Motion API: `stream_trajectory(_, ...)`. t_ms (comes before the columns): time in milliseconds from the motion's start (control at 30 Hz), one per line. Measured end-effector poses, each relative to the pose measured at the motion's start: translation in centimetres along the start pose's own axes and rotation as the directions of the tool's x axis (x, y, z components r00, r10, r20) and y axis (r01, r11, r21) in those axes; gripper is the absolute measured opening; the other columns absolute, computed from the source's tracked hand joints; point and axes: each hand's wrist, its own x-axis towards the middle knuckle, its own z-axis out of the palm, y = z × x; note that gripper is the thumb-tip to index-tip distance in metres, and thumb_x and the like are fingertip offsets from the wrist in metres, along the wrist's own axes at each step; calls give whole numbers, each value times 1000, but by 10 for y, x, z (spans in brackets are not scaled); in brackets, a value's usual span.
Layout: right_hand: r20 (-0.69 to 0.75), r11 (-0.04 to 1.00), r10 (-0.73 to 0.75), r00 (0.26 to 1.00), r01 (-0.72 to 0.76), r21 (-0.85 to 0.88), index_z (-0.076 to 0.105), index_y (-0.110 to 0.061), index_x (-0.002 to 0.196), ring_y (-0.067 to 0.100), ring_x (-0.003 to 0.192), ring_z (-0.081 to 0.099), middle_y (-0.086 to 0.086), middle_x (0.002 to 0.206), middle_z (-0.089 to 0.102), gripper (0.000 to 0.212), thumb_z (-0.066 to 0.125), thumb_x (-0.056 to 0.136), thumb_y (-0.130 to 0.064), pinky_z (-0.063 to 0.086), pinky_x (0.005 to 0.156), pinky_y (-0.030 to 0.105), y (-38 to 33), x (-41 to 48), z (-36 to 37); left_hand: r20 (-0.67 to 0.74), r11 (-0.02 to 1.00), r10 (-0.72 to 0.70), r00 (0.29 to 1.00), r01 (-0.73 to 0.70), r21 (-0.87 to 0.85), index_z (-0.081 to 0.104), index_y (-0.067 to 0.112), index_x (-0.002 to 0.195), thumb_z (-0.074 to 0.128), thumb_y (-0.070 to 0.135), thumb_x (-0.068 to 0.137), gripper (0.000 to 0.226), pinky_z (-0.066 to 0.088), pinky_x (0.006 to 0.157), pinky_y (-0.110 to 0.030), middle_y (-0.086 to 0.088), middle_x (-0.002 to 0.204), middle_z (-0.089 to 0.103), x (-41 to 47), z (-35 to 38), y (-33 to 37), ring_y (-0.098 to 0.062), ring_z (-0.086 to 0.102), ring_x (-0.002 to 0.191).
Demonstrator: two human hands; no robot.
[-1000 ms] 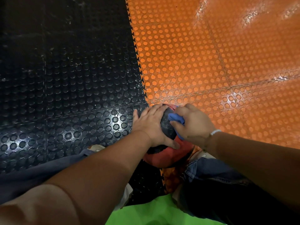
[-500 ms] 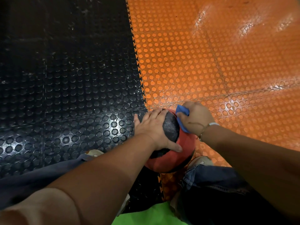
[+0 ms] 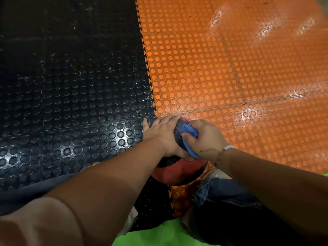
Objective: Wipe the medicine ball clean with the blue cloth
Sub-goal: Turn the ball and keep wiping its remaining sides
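The round red-and-black medicine ball (image 3: 177, 173) sits on the studded floor tiles (image 3: 213, 77). The left hand (image 3: 161, 135) rests on it, fingers straight, slightly apart. The right hand (image 3: 207, 137) presses the crumpled blue cloth (image 3: 190, 132) onto it, fingers clamped on the cloth.

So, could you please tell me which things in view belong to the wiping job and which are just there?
Part of the job:
medicine ball, red and black
blue cloth, pressed on the ball
right hand, gripping the cloth
left hand, resting on the ball

Just there:
black floor tiles
orange floor tiles
green patch at the bottom edge
white wristband
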Motion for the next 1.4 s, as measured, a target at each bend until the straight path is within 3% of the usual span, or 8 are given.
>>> stream_trajectory(200, -37, 935, 193, 981, -172, 310, 61, -7, 99, 32, 82, 55, 14, 86, 60, 22, 58, 90, -26, 45, 71, 39, 10, 11, -3, -33, 996, 92, 995, -93, -15, -7, 36, 150, 69, 83, 41, 141, -16, 114, -52, 17, 158, -10, -4, 5, -18, -9, -4, 146)
stream_trajectory(400, 62, 991, -129, 990, 130, -25, 61, -18, 100, 20, 84, 48, 3, 95, 50, 20, 59, 86, -32, 40, 75, 29, -3, -3, 1, -10, 999, 49, 999, -49, 8, -10, 35, 150, 68, 84, 42, 142, -18, 112, -53, 17, 158, -12, -6, 4, -20, -7, -4, 146)
stream_trajectory(567, -80, 995, 100, 992, -102, -17, 57, -19, 85, 27, 85, 54, 11, 93, 57, 11, 58, 88, -30, 32, 68, 24, 8, 22, -11, -31, 998, 56, 998, -56, 11, -6, 34, 151, 67, 85, 40, 142, -14, 113, -56, 17, 159, -9, -8, 8, -11, -8, -3, 146)
stream_trajectory(733, 74, 991, -119, 990, 123, -60, 61, -18, 110, 24, 87, 49, 4, 93, 49, 26, 59, 86, -28, 36, 75, 27, -7, 1, -6, -19, 998, 30, 999, -31, -58, -5, 35, 151, 72, 79, 45, 138, -10, 114, -56, 18, 158, -8, -2, 6, 0, -7, -6, 146)
stream_trajectory(900, -52, 981, 172, 984, -166, 97, 62, -7, 104, 33, 91, 57, 17, 97, 61, 24, 59, 89, -26, 41, 73, 33, 26, 18, -18, -38, 999, 19, 999, -21, -50, -4, 34, 151, 69, 84, 41, 140, -10, 114, -56, 16, 159, -6, 0, 5, 2, -9, -3, 146)
stream_trajectory(1033, 83, 994, -97, 992, 93, 59, 64, -14, 105, 24, 87, 49, 9, 97, 54, 22, 64, 86, -24, 36, 76, 28, 15, 1, -10, -25, 999, 29, 999, -30, -44, -4, 36, 151, 68, 85, 39, 141, -9, 114, -57, 20, 158, -6, 0, 6, -7, -8, -1, 146)
stream_trajectory(1167, 18, 998, -14, 1000, 12, 59, 61, -18, 92, 26, 83, 48, 8, 89, 51, 9, 61, 87, -26, 31, 71, 26, 15, 10, -20, -32, 999, 20, 999, -21, -38, -3, 33, 151, 67, 85, 41, 141, -9, 113, -56, 17, 159, -7, 0, 6, -2, -9, -2, 146)
stream_trajectory(1400, 150, 978, -152, 977, 171, -122, 62, -15, 112, 26, 98, 52, 8, 106, 53, 29, 60, 87, -31, 36, 79, 25, 11, -2, -22, 9, 1000, 12, 1000, -12, -18, -6, 33, 151, 69, 82, 42, 141, -8, 114, -58, 15, 159, -9, 3, 2, 5, -11, -4, 147)
